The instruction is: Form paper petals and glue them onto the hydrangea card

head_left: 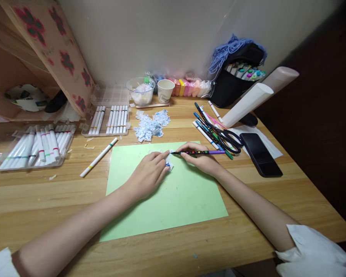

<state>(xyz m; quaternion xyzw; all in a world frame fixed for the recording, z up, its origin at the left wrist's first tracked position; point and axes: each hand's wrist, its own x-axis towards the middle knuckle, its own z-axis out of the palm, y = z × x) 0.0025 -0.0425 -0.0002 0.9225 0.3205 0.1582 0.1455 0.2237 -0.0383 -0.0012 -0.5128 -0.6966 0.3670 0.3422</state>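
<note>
Both hands meet at paper scraps on green sheet

This looks like a home craft corner: a wooden tabletop pushed against a plain white wall. At the left of the frame lie clear trays of white markers, with another tray nearer the middle. A green sheet of paper covers the centre, and above it sits a heap of torn paper scraps. Along the wall stand a paper cup, blocks of coloured clay and a black marker bag. Scissors, loose pens and a phone lie at the right.
</note>
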